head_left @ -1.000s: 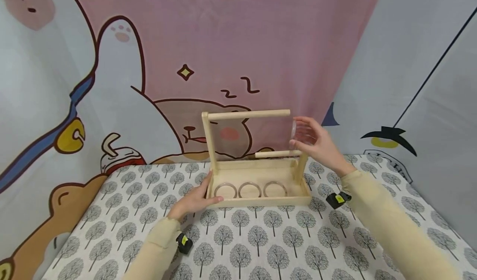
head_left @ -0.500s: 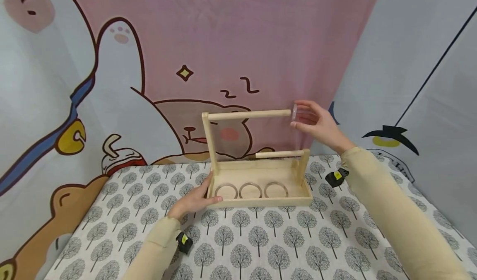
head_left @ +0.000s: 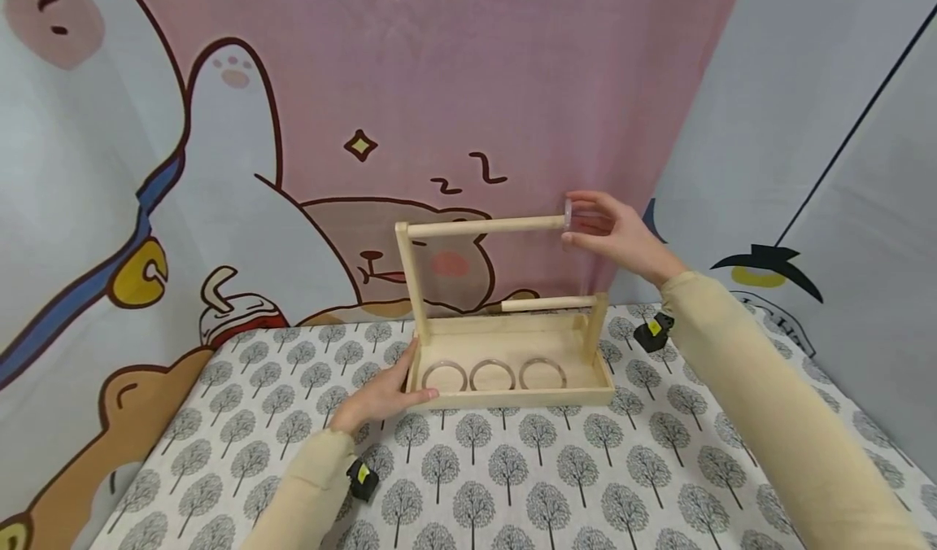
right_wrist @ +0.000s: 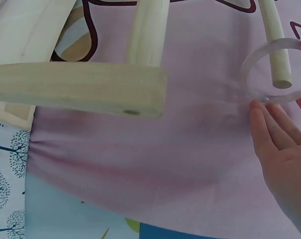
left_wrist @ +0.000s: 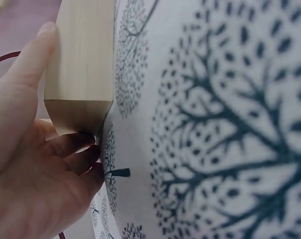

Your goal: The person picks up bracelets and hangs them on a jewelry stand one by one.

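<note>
right hand (right_wrist: 287,162) holds clear ring (right_wrist: 245,74) | free rod (right_wrist: 275,47) tip inside ring's outline | second rod (right_wrist: 149,35) meets wooden post (right_wrist: 75,87), dark spot (right_wrist: 132,112) near end | pink cloth (right_wrist: 195,164) behind | tree-print cloth (right_wrist: 11,194) lower left

Remotely, I view a draped indoor space, home or studio I cannot tell: cartoon-printed fabric hangings (head_left: 622,86) stand behind the tree-print tablecloth (head_left: 542,473) and to its left and right.

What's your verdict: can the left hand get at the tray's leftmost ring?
Probably yes: the left hand grips the tray close beside that ring, and nothing appears to cover it, though the hand may need to loosen its hold.
</note>
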{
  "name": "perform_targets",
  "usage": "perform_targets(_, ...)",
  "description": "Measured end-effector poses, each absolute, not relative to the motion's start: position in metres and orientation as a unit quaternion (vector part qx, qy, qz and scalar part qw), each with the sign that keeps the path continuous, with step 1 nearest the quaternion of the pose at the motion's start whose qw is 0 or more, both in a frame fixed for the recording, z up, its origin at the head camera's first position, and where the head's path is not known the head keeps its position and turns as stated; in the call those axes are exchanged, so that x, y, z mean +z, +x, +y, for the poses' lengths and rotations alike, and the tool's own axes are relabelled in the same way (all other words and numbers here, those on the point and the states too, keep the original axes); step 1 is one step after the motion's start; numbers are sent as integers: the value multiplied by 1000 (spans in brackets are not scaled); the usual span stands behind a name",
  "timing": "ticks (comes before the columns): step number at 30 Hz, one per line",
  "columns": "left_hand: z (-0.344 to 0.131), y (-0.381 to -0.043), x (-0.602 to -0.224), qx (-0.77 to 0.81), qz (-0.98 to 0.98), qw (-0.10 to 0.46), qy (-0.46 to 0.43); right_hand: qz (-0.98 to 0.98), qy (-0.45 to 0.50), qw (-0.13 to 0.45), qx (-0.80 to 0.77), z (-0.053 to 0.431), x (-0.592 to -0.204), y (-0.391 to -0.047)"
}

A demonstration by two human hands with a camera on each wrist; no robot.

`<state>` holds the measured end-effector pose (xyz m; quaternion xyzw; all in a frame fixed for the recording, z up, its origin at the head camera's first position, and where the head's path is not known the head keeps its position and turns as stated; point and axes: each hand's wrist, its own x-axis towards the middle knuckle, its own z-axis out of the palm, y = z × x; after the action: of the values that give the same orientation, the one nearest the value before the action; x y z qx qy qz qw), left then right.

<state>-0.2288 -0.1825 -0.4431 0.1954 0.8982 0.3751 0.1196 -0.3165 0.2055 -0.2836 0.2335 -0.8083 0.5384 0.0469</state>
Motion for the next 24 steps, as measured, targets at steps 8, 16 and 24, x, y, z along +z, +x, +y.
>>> perform_targets(8,-182,-228,-445,377,899,109,193,-801,258,41,540,193,-282,-323)
perform_targets(16,-181,-228,-443,361,908,114,181,-823,276,52,494,180,-279,-326)
perform_targets(24,-180,-228,-442,352,913,117,169,-826,278,58,486,173,-277,-327)
